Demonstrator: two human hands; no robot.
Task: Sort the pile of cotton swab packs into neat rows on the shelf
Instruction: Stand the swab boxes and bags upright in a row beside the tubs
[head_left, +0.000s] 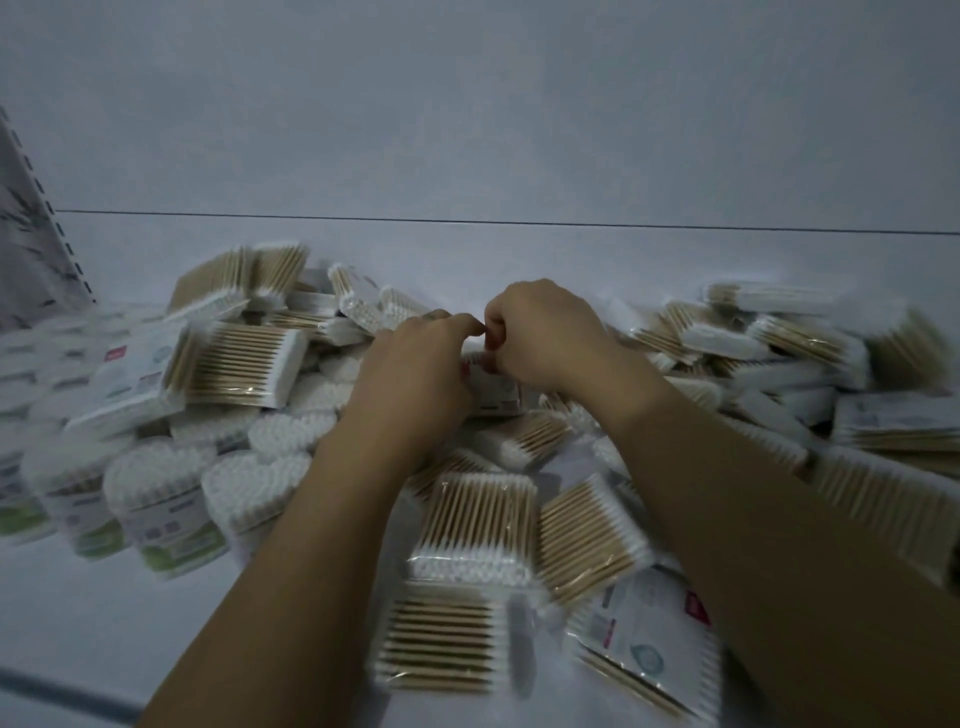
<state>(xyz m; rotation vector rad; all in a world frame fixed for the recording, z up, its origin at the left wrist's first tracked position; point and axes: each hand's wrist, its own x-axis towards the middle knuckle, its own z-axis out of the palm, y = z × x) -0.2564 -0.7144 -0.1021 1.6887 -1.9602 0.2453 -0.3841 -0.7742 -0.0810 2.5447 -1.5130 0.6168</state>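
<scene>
The left hand (415, 374) and right hand (545, 338) are both curling tightly round one pack (493, 383) at the middle of the pile (239, 364) on the shelf (78, 623), and it is probably feeling light, stiffish and slippery (film-wrapped), so gripping its edges is looking safest.

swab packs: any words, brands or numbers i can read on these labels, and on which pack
No text is readable; the picture is blurred.
On the pack at lower right: white label, red tag, print unreadable.
On the pack at left: label blurred.
On the heart-shaped tubs: green labels, too blurred.
On the held pack, gripped by the left hand and right hand: red mark, unreadable.
</scene>
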